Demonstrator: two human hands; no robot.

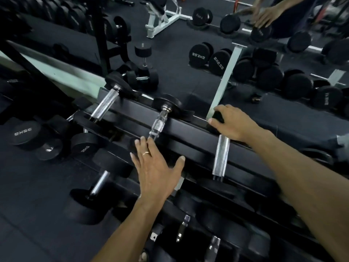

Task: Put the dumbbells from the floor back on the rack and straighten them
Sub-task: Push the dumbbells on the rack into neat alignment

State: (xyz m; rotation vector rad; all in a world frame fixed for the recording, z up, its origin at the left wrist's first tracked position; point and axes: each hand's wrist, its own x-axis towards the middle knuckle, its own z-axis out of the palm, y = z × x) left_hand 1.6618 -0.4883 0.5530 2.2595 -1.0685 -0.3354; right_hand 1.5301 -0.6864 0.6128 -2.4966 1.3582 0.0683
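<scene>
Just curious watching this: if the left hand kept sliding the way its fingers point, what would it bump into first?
Probably the knurled handle of the middle dumbbell on the top rail; the left hand nearly touches its near end already.

The scene is dim and low in contrast, the black weights and floor (37, 186) merging into murk. Soft overhead light catches the chrome handles (221, 156), which glare white. The mirror (179, 76) behind gives a duller, hazy reflection. Motion blur smears the rack (198, 140) at left and the lower corners. Wide-angle distortion bends straight lines toward the edges. Shadows are faint and diffuse.
</scene>
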